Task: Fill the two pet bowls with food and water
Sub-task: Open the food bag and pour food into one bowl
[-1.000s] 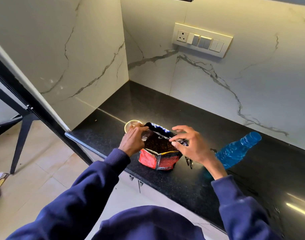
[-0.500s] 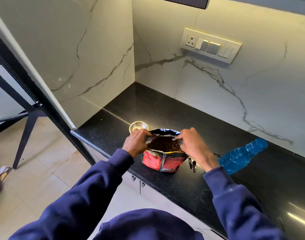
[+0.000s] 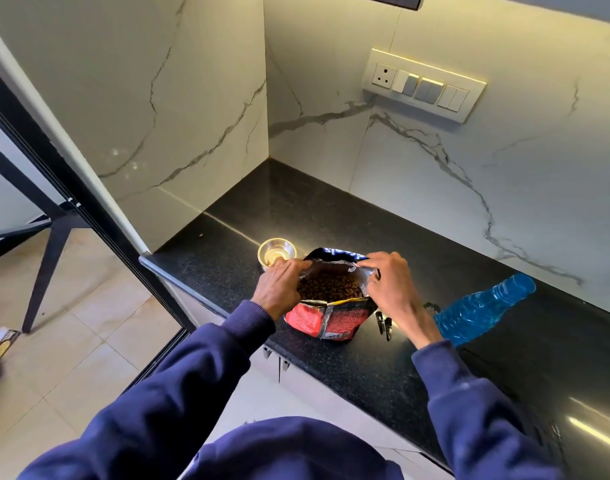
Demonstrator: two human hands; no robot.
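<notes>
A red and blue pet food bag (image 3: 327, 318) stands upright on the black counter (image 3: 348, 362), its mouth spread wide and brown kibble visible inside. My left hand (image 3: 277, 289) grips the bag's left rim. My right hand (image 3: 390, 282) pinches the right rim. A small steel bowl (image 3: 276, 252) sits just behind my left hand, shiny inside and holding no kibble that I can see. Only one bowl shows. A blue water bottle (image 3: 483, 311) lies tilted on the counter to the right of my right forearm.
Two dark clips (image 3: 383, 323) lie on the counter by the bag's right side. A single kibble (image 3: 201, 235) rests near the left wall. Marble walls close the corner behind, with a switch panel (image 3: 423, 86) above. The counter edge drops to a tiled floor on the left.
My right hand has closed onto the bag's right rim, and both hands have pulled the mouth wider. The head camera has tilted, so the bowl shows more fully.
</notes>
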